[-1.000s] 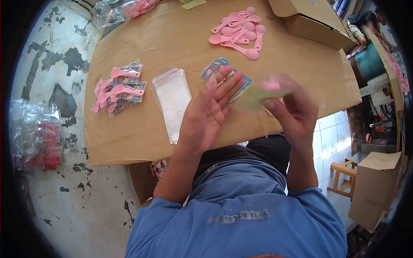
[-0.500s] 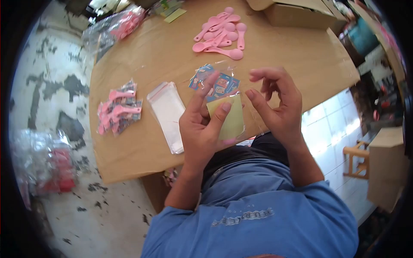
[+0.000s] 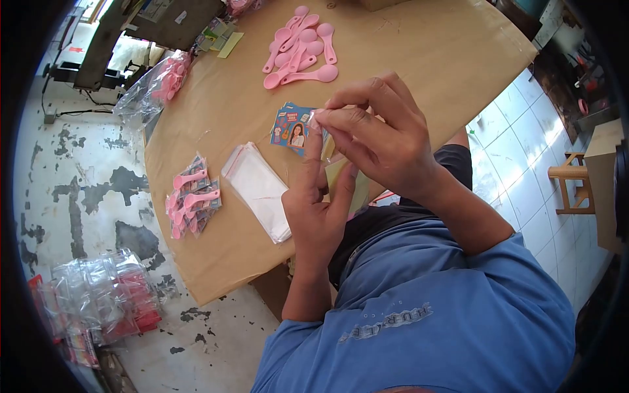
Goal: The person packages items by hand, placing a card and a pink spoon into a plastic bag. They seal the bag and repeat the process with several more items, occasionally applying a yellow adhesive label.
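My left hand grips a small clear plastic bag with a pale yellow card in it, between thumb and fingers. Its index finger points up along the bag's top. Closed in a pinch, my right hand has its fingertips on the bag's upper edge, touching the left index fingertip. Part of the bag is hidden behind the hands. Just beyond them on the table lie blue printed cards. A stack of clear empty bags rests left of my left hand.
Pink measuring spoons are heaped at the far side of the brown-covered table. Packed bags with pink spoons lie near its left edge. Plastic packages are piled at lower left. A wooden stool stands at right.
My right hand has moved left to the top of the bag, and its fingers have closed on the edge there. The view has shifted, showing more of the left side.
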{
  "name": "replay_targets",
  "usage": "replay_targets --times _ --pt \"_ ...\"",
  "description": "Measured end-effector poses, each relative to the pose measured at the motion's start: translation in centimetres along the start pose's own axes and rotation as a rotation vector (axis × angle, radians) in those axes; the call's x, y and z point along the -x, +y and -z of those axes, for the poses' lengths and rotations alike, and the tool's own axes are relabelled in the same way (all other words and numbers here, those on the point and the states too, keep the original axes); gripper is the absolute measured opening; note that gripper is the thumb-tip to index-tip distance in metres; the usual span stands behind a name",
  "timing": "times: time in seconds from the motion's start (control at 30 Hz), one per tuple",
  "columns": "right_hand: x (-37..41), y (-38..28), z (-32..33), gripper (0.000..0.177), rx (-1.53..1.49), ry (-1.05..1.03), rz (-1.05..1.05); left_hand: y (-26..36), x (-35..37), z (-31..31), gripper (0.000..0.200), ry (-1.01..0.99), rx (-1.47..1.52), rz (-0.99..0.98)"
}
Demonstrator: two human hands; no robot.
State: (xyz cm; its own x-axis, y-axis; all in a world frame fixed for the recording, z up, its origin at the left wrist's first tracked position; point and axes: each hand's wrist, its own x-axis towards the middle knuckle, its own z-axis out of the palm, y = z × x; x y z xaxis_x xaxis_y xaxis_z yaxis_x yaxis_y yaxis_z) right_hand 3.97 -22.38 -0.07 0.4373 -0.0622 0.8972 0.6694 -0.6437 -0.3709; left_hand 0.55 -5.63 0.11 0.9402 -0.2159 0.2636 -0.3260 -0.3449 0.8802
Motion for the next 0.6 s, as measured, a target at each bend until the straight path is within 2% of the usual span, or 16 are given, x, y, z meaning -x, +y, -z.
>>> replay_targets --times 0.23,0.33,0.43,0.47,0.53,0.6 --pt "-1.1 0.5 0.5 0.023 0.000 -0.099 0.028 -0.2 0.1 0.9 0.077 -0.103 0.036 0.020" --pt "-1.5 1.5 1.0 0.015 -0.094 -0.023 -0.112 -0.1 0.1 1.4 0.078 -0.166 0.122 0.083" --pt "-2.5 3.6 1.3 0.007 -0.711 0.323 -0.564 0.0 0.5 2.0 0.077 -0.181 0.235 0.190" --pt "-3.1 3.7 1.9 0.010 -0.758 0.293 -0.543 -0.1 0.7 2.1 0.075 -0.162 0.281 0.199" --pt "-3.3 3.6 2.4 0.011 -0.571 0.105 -0.455 -0.3 0.9 2.3 0.073 -0.121 0.374 0.215" --pt "-3.2 2.4 2.2 0.018 -0.347 -0.107 -0.229 -0.5 0.9 2.5 0.074 -0.105 0.322 0.184"
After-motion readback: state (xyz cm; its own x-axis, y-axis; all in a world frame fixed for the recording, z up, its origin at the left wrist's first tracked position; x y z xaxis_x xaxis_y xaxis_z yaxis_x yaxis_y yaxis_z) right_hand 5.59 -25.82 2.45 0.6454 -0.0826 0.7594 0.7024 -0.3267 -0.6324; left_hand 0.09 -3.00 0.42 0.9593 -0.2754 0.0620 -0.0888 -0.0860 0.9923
